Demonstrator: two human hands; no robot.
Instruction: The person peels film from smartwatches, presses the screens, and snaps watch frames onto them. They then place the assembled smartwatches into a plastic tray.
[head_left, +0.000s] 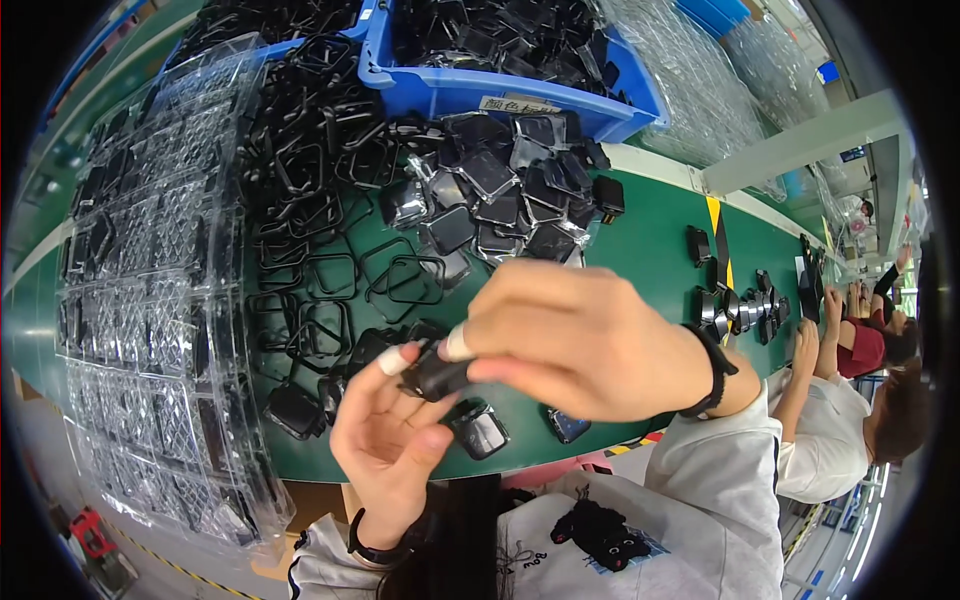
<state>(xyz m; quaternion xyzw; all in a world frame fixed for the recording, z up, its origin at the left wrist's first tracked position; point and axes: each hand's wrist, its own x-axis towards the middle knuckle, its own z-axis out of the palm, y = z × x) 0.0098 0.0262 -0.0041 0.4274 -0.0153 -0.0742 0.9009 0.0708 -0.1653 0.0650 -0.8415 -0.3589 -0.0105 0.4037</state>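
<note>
Over the front of the green table, both my hands meet at a small black square-cornered casing [438, 376]. My right hand [570, 335] comes over from the right and pinches the casing between thumb and fingers. Below it my left hand [385, 435] is cupped, its fingers curled against the casing's left side and its thumb apart. White coverings sit on some fingertips. A dark square unit with a glossy face [481, 430] lies just under the hands. Left of them is another black unit [295, 410]. The casing's far side is hidden by my fingers.
Clear plastic trays [150, 330] with black parts line the left. Thin black frames [325, 275] heap beside them. Film-wrapped black square pieces [490, 175] are piled before a blue bin [425, 90]. Several small units [740, 310] stand by yellow-black tape, near a co-worker in white [825, 430].
</note>
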